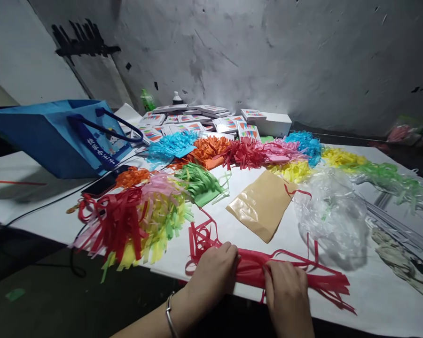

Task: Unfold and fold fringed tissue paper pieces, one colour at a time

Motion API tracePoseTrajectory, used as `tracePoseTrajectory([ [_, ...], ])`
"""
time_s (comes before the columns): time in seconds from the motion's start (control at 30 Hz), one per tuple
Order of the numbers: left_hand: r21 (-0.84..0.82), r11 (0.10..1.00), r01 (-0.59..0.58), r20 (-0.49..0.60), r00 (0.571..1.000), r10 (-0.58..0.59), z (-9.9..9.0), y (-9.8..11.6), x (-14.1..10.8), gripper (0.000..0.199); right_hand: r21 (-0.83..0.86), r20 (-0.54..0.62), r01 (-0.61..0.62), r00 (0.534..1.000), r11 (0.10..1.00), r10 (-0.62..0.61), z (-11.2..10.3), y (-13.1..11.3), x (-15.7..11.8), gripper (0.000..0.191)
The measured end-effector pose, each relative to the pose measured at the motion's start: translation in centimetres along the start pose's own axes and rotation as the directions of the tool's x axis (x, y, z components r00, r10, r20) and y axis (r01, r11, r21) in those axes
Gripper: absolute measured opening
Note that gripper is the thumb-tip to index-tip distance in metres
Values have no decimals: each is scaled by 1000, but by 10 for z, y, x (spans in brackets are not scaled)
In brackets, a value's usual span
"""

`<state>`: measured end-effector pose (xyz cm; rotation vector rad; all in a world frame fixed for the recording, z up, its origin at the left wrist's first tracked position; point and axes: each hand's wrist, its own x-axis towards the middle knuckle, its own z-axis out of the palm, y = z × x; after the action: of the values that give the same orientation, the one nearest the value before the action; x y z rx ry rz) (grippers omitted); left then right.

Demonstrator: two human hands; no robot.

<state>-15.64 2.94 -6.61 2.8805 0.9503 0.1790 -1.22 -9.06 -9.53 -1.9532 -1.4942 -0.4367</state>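
A red fringed paper piece lies along the table's front edge, with cut strips spreading at both ends. My left hand is closed on its left part, fingers curled over the paper. On the right part my right hand grips the same paper, thumb side toward the middle. A flat red band shows between the two hands. Just beyond them lies a brown paper envelope. A pile of red, pink and yellow fringes sits left of my hands, beside a green fringe.
A blue bag stands at the left, near a black cable. Small printed boxes are stacked at the back, behind a row of coloured fringes. Clear plastic and a crumpled cloth lie at the right.
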Motion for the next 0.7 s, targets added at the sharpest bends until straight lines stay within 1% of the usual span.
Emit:
tracePoseTrajectory([
  [0.07, 26, 999, -30, 8, 1000, 30, 2, -2, 2, 16, -49, 55, 21, 998, 999, -18, 0, 7, 5, 35],
  [0.1, 23, 999, -46, -4, 999, 46, 4, -3, 1, 16, -97, 72, 45, 997, 994, -38, -2, 15, 5, 35],
  [0.13, 14, 998, -55, -26, 998, 55, 6, -4, -1, 17, -160, 75, 67, 996, 985, -56, -5, 25, 4, 34],
  [0.2, -13, 998, -64, -88, 994, 63, 10, -6, -5, 18, -328, 36, 77, 997, 941, -69, -17, 50, 0, 39],
  [0.23, -27, 997, -69, -114, 991, 66, 12, -7, -7, 19, -420, -16, 38, 999, 907, -49, -24, 63, -2, 43],
  [0.27, -37, 997, -73, -133, 989, 68, 14, -7, -8, 19, -501, -81, -27, 997, 865, -16, -33, 73, -4, 46],
  [0.3, -42, 996, -77, -142, 987, 70, 15, -7, -9, 19, -560, -174, -116, 984, 820, 21, -41, 79, -5, 46],
  [0.33, -41, 996, -79, -146, 987, 73, 15, -7, -9, 19, -578, -264, -177, 964, 797, 22, -48, 81, -6, 43],
  [0.37, -37, 996, -83, -144, 987, 77, 15, -7, -9, 19, -558, -316, -177, 949, 811, -11, -53, 77, -5, 41],
  [0.4, -31, 996, -86, -139, 987, 81, 14, -6, -8, 19, -503, -323, -105, 944, 858, -74, -55, 69, -4, 39],
  [0.43, -26, 996, -86, -134, 988, 82, 13, -5, -7, 19, -415, -287, 44, 942, 909, -177, -53, 56, -3, 36],
  [0.47, -21, 996, -87, -130, 988, 83, 12, -5, -6, 19, -285, -213, 231, 931, 930, -296, -48, 40, -2, 31],
  [0.5, -16, 996, -88, -132, 988, 85, 11, -4, -6, 19, -144, -131, 385, 906, 912, -403, -40, 24, -2, 26],
  [0.53, -11, 996, -91, -138, 986, 88, 10, -4, -5, 19, -35, -82, 488, 868, 872, -489, -31, 10, -3, 25],
  [0.57, -6, 995, -95, -147, 985, 93, 9, -4, -5, 20, 32, -70, 490, 871, 871, -487, -20, 0, -4, 26],
  [0.6, -3, 995, -102, -155, 983, 101, 9, -4, -4, 20, 47, -61, 454, 891, 890, -451, -11, -5, -7, 26],
  [0.63, 0, 994, -109, -161, 981, 108, 8, -4, -4, 19, 8, -47, 398, 917, 917, -397, -5, -4, -11, 26],
  [0.67, 0, 994, -114, -163, 980, 112, 7, -4, -4, 19, -85, -35, 322, 945, 943, -325, -2, 4, -16, 27],
  [0.7, 0, 993, -116, -160, 981, 114, 6, -4, -4, 18, -219, -29, 244, 966, 945, -256, -3, 17, -21, 30],
])
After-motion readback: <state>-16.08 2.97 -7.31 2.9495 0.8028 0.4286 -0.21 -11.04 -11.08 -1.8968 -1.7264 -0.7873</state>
